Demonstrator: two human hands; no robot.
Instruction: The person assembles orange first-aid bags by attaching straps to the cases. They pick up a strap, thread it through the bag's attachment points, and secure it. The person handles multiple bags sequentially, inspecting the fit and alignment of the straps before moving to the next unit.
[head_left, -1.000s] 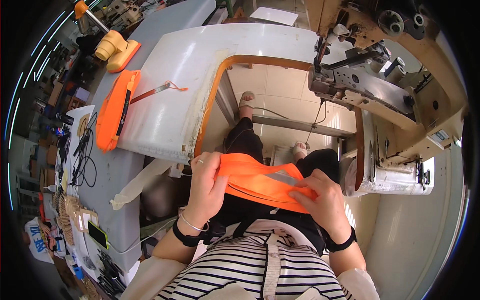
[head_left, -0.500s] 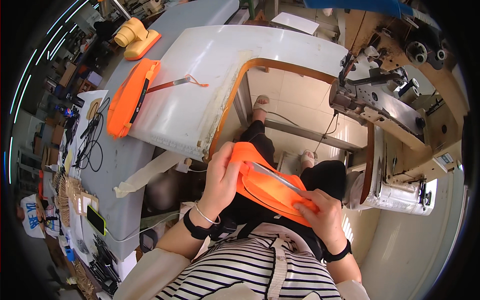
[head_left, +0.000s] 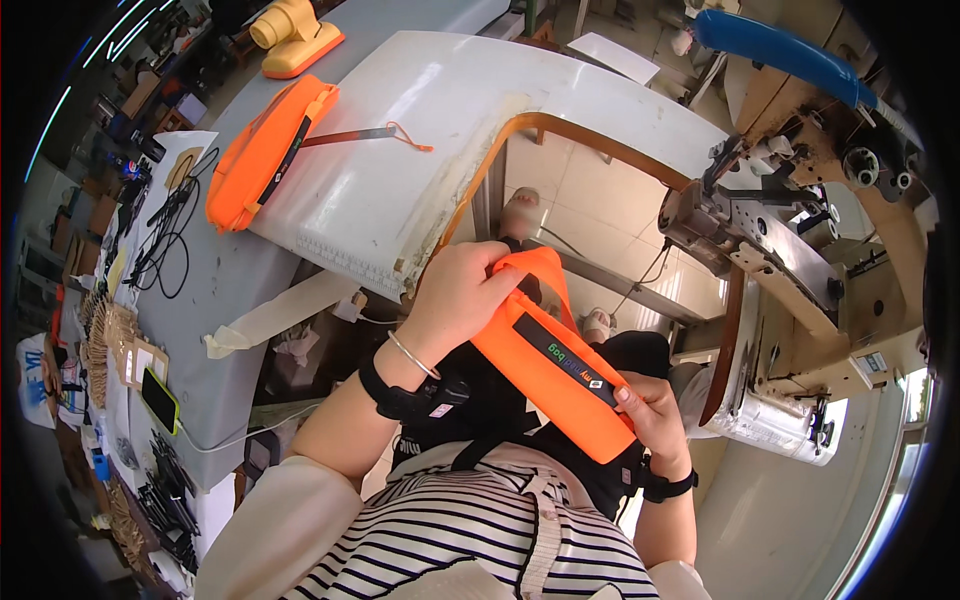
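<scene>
An orange fabric pouch (head_left: pixel 540 385) with a black label strip (head_left: pixel 565 355) is stretched between my two hands above my lap. My left hand (head_left: pixel 465 300) grips its upper left end, fingers closed round the folded edge. At the lower right end, my right hand (head_left: pixel 655 415) pinches the pouch with the thumb on the label's end. A loop of orange fabric (head_left: pixel 545 268) stands up behind the pouch near my left hand. On the white table to the left lies another orange pouch (head_left: pixel 265 160) with a black strip along its side.
A white sewing table (head_left: pixel 400 130) with a cut-out edge curves ahead of me. The sewing machine (head_left: pixel 750 220) stands at the right. A thin tool with an orange cord (head_left: pixel 385 133), a yellow-orange device (head_left: pixel 295 40), black cables (head_left: pixel 180 235) and a phone (head_left: pixel 160 400) lie to the left.
The pouch has been turned, so its labelled outer side now shows instead of the opening with the silvery strip. My left hand has moved up slightly; both hands still hold it.
</scene>
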